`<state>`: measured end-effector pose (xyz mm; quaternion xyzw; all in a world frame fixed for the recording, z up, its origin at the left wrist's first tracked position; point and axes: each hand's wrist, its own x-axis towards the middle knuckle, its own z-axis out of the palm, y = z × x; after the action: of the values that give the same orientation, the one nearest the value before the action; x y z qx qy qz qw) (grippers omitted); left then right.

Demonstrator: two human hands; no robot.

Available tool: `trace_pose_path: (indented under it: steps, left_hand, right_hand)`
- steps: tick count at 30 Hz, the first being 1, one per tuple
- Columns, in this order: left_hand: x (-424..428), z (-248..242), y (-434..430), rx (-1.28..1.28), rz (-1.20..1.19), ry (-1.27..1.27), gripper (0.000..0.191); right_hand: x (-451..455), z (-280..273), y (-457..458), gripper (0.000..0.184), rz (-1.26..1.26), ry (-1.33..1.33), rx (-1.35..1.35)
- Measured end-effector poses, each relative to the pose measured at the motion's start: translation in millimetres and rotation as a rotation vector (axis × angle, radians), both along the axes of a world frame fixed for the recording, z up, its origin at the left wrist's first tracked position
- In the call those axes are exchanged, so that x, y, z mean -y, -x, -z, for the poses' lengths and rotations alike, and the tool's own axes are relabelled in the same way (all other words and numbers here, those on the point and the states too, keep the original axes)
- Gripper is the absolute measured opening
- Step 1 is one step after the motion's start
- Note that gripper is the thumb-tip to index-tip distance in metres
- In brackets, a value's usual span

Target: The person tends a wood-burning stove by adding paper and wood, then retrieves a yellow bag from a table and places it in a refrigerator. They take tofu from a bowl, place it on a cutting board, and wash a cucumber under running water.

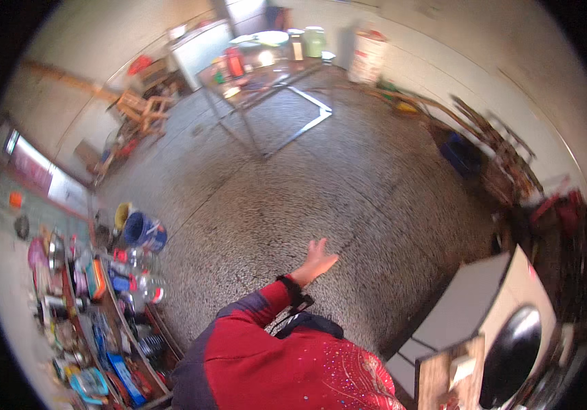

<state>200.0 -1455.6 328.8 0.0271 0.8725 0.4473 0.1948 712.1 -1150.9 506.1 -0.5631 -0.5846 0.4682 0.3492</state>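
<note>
My left hand [317,260] is stretched out over the speckled floor [283,205], in front of the red sweater. Its fingers are apart and it holds nothing. A dark band [293,292] goes round the wrist. My right hand is out of view. At the lower right stands a white front-loading washing machine [534,287] with a round dark door. Beside it is a wooden board or box [427,374] with a small pale thing on it.
A shelf rack [119,302] crowded with bottles and small goods stands at the left, near a blue bucket [144,231]. Farther off is a metal-framed table [260,95] bearing jars. Wooden chairs [142,107], a white barrel [368,57] and piled sticks [498,143] line the walls.
</note>
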Motion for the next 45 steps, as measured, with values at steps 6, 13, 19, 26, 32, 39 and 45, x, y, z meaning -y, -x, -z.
trace_pose_path:
  steps: [6, 13, 19, 26, 32, 39, 45]
  left_hand:
    - [198, 57, 34, 0.067, -0.359, 0.010, 0.074]
    - [329, 84, 42, -0.099, -0.711, 0.062, 0.053]
    - [425, 93, 45, 0.229, -1.159, -0.284, 0.056]
    - [525, 63, 83, 0.293, -1.564, -0.237, 0.058]
    - [558, 57, 129, 0.285, -1.770, -0.340, 0.059]
    - [623, 93, 143, 0.262, -2.170, -0.369, 0.051]
    - [784, 109, 215, 0.127, -2.250, -0.768, 0.042]
  right_hand:
    - [-25, 8, 226, 0.047, -0.416, -0.069, 0.249]
    - [-32, 73, 419, 0.031, -0.797, 0.401, 0.163]
    - [-99, 159, 555, 0.040, -0.773, 0.933, 0.621]
    - [3, 231, 880, 0.024, -1.095, 0.764, 0.257]
    - [369, 212, 1180, 0.018, -1.782, 0.585, 0.365]
    - [762, 194, 1333, 0.033, -2.353, 0.110, 0.348]
    - [824, 303, 1450, 0.017, -2.230, 0.139, 0.663]
